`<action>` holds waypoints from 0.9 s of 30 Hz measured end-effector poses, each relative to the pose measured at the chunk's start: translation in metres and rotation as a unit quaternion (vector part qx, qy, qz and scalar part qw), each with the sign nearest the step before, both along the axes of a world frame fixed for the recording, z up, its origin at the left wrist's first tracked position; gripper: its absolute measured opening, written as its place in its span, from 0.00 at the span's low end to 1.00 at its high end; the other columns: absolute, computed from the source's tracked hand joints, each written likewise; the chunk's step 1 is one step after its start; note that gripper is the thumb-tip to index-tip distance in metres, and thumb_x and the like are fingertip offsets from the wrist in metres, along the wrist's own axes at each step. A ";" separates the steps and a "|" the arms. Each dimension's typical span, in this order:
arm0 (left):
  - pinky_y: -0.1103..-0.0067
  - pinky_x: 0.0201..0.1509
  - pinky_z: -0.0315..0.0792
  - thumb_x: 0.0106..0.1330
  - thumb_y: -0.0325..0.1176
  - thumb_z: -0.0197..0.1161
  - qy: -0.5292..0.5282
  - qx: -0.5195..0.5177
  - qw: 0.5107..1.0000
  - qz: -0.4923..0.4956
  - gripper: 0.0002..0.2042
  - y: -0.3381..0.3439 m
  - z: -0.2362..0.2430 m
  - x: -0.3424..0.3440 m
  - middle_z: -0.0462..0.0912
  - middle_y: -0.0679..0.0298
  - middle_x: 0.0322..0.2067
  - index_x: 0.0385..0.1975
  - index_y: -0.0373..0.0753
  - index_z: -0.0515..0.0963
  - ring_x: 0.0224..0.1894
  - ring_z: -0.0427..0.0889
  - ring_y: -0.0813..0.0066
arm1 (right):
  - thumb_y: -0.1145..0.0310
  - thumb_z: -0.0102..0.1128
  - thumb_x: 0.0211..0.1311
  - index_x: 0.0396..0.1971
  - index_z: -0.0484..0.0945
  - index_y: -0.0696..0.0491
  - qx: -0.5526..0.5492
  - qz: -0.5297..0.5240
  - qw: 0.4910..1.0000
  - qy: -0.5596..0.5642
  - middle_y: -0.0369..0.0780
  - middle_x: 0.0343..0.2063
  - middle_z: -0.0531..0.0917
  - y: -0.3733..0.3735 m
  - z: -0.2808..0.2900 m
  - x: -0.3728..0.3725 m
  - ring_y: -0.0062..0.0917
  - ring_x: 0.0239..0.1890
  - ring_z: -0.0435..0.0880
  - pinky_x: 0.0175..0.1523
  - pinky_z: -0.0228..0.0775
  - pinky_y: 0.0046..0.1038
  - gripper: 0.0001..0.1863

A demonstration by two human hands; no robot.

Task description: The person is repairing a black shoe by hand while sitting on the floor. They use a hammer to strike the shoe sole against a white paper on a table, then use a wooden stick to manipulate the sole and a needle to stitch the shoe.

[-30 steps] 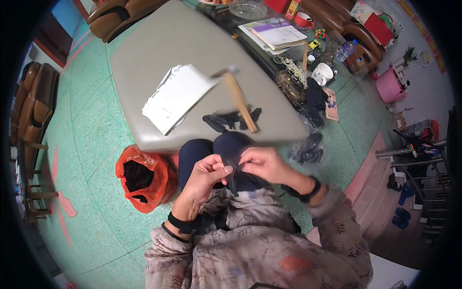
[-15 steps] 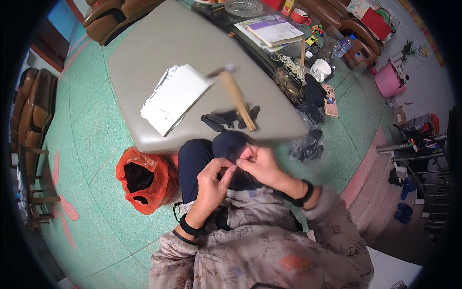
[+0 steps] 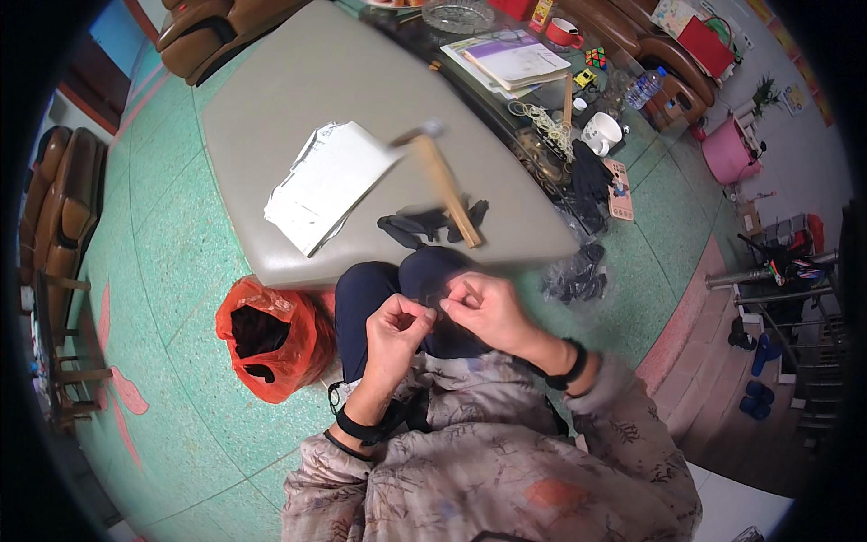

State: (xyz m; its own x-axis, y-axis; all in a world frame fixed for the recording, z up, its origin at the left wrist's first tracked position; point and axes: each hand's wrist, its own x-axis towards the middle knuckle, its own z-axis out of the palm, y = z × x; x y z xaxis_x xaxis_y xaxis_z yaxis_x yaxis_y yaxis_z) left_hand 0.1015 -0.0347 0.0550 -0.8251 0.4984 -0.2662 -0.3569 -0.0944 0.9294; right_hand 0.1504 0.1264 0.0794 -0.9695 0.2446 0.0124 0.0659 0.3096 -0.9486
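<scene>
Above my lap, both hands are pinched close together. My left hand (image 3: pixel 395 336) closes thumb and forefinger on something too small to make out. In my right hand (image 3: pixel 492 313) a short, thin brown stick (image 3: pixel 470 292) pokes up between the fingers. In front of my knees, a hammer (image 3: pixel 449 191) with a wooden handle lies on the grey padded seat (image 3: pixel 298 81). Its handle rests over black fabric pieces (image 3: pixel 411 223). White sheets of paper (image 3: pixel 327 185) are left of the hammer.
An orange plastic bag (image 3: pixel 302 339) with dark contents stands on the green floor by my left knee. On the right, a dark table holds papers (image 3: pixel 515 59), a white mug (image 3: pixel 601 133), tangled cord (image 3: pixel 549 125) and a bottle (image 3: pixel 645 88). Clear plastic wrapping (image 3: pixel 575 275) is near my right knee.
My left hand has drawn slightly left, and a small gap shows between the fingertips of both hands. My right hand has barely moved and keeps the thin stick.
</scene>
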 end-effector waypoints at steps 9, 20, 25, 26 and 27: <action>0.87 0.32 0.70 0.57 0.20 0.61 -0.013 0.042 0.999 0.029 0.06 0.001 -0.012 0.000 0.76 0.68 0.24 0.27 0.36 0.71 0.26 0.75 0.84 | 0.73 0.64 0.46 0.18 0.71 0.61 0.058 0.021 0.997 -0.038 0.43 0.18 0.74 -0.003 0.008 -0.008 0.30 0.20 0.74 0.26 0.65 0.29 0.11; 0.87 0.32 0.64 0.62 0.33 0.61 -0.071 -0.058 0.985 -0.148 0.07 -0.003 -0.002 -0.011 0.79 0.71 0.27 0.27 0.35 0.78 0.26 0.71 0.88 | 0.72 0.61 0.54 0.28 0.75 0.60 -0.087 0.098 0.990 -0.059 0.32 0.20 0.76 0.013 -0.021 -0.026 0.13 0.25 0.73 0.31 0.67 0.19 0.07; 0.88 0.36 0.65 0.62 0.30 0.61 -0.056 0.017 0.993 -0.104 0.05 0.002 -0.007 -0.005 0.78 0.71 0.26 0.29 0.35 0.78 0.29 0.71 0.87 | 0.72 0.62 0.54 0.27 0.78 0.60 -0.154 0.036 0.986 -0.051 0.33 0.19 0.77 0.010 -0.022 -0.027 0.13 0.24 0.73 0.30 0.66 0.19 0.06; 0.88 0.37 0.65 0.62 0.29 0.60 -0.057 0.021 0.993 -0.101 0.05 0.002 -0.008 -0.005 0.78 0.71 0.26 0.29 0.35 0.78 0.29 0.72 0.87 | 0.72 0.62 0.54 0.27 0.78 0.60 -0.149 0.039 0.987 -0.049 0.32 0.19 0.77 0.010 -0.022 -0.027 0.12 0.24 0.73 0.30 0.67 0.19 0.06; 0.88 0.37 0.65 0.62 0.29 0.60 -0.063 0.020 0.993 -0.100 0.04 0.003 -0.006 -0.005 0.78 0.71 0.26 0.29 0.35 0.78 0.29 0.72 0.87 | 0.72 0.62 0.54 0.28 0.78 0.60 -0.144 0.041 0.988 -0.047 0.32 0.19 0.77 0.010 -0.021 -0.027 0.12 0.24 0.73 0.30 0.67 0.19 0.06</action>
State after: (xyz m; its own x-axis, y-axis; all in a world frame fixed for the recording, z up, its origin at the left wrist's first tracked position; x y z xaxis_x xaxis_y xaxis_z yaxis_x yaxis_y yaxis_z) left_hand 0.0965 -0.0322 0.0487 -0.6697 0.6613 -0.3378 -0.4862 -0.0466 0.8726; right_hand 0.1234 0.1360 0.0585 -0.9800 0.1449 -0.1367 0.1431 0.0350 -0.9891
